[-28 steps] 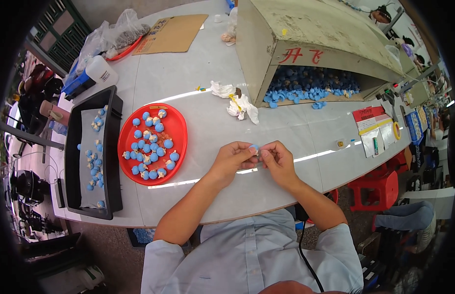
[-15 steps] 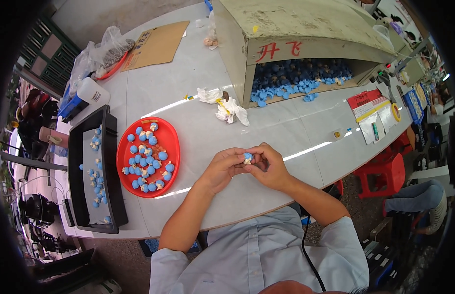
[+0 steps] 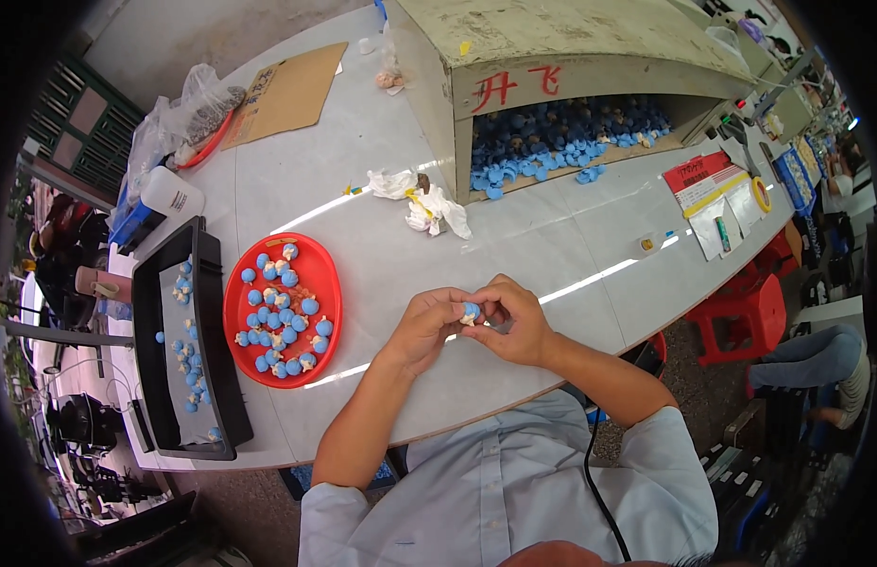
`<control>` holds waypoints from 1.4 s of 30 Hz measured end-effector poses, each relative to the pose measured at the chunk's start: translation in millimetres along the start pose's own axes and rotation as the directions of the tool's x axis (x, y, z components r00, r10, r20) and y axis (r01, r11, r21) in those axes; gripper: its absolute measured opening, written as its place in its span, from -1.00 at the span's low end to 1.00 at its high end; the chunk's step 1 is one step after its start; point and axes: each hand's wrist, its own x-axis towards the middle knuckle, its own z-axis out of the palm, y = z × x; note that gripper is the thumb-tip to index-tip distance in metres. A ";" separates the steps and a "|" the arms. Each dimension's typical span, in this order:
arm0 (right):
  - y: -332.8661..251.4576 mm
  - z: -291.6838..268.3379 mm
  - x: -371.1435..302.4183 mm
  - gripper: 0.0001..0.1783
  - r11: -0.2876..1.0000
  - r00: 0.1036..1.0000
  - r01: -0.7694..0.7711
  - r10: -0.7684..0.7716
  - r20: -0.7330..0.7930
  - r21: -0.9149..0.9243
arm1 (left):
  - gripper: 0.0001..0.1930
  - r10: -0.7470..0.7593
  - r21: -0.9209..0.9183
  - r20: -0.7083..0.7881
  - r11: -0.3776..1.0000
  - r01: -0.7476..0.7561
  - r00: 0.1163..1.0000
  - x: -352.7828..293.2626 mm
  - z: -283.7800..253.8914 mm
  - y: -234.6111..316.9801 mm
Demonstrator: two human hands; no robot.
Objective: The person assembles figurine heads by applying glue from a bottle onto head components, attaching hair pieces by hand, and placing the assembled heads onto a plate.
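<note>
My left hand [image 3: 421,329] and my right hand [image 3: 516,323] meet over the near side of the table. Between their fingertips is a small round blue-and-cream figure [image 3: 471,314], pinched from both sides. To the left lies a red round plate [image 3: 335,302] holding several similar blue balls with cream parts [image 3: 286,318]. Beyond it, at the table's left end, stands a black tray [image 3: 219,335] lined with a pale sheet, with more of these figures on it.
A metal box-like cabinet [image 3: 576,42] stands at the back, its front opening full of blue pieces [image 3: 538,156]. Crumpled white tissue [image 3: 437,210] lies before it. Cardboard [image 3: 292,99], a white bottle [image 3: 172,192], papers and a tape roll [image 3: 761,195] rest around. Red stools [image 3: 741,321] stand at right.
The view has shifted slightly. My hands stay together on the small figure, which now shows more of its cream part between the fingertips.
</note>
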 end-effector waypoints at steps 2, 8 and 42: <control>3.2 0.0 -1.9 -0.54 1.000 1.000 -0.018 0.018 0.006 0.018 | -0.73 -0.010 0.014 -0.032 1.000 0.010 0.999 -1.1 1.4 -0.4; 8.1 -0.9 -6.7 -0.58 0.978 0.989 -0.138 0.144 -0.029 0.159 | -0.69 0.036 0.061 -0.062 0.998 -0.032 0.997 -1.4 6.8 1.5; 8.8 -7.6 -4.0 -0.77 0.903 0.993 -0.121 0.117 0.036 0.413 | -0.63 0.191 0.063 0.102 0.978 -0.198 0.976 7.1 -0.1 -7.7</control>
